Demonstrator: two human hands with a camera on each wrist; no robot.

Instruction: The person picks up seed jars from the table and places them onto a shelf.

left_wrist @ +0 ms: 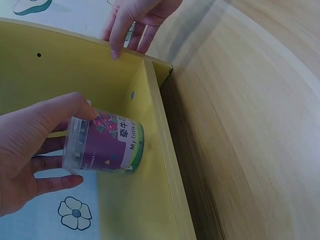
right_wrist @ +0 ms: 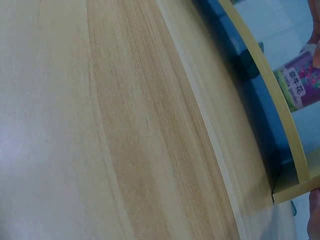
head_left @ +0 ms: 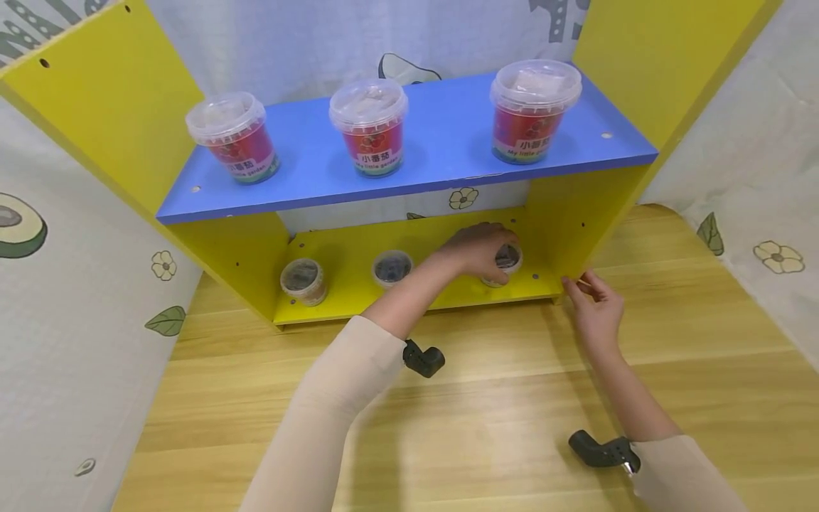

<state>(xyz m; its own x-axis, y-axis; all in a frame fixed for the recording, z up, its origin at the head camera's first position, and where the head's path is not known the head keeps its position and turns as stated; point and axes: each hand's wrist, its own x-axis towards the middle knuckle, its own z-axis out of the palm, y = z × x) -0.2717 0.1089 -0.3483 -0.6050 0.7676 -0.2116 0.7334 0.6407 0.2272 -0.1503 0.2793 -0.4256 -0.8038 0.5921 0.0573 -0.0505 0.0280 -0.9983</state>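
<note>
My left hand (head_left: pixel 480 250) grips a small clear plastic cup (left_wrist: pixel 107 142) with a purple label and a lid, at the right end of the yellow lower shelf (head_left: pixel 348 249). Its thumb lies on one side of the cup and its fingers on the other. The cup's base touches the shelf board. My right hand (head_left: pixel 599 309) holds the front edge of the shelf unit's yellow side panel (left_wrist: pixel 80 60) near the bottom, thumb on the edge and fingers outside. Two more lidded cups stand on the lower shelf, one at the left (head_left: pixel 303 281) and a middle cup (head_left: pixel 392 268), partly behind my left forearm.
On the blue upper shelf (head_left: pixel 448 121) stand three red-labelled lidded cups: a left cup (head_left: pixel 237 139), a middle cup (head_left: pixel 373 128) and a right cup (head_left: pixel 532 114). The unit stands on a wooden table (head_left: pixel 486 398) against a patterned cloth (head_left: pixel 83 341).
</note>
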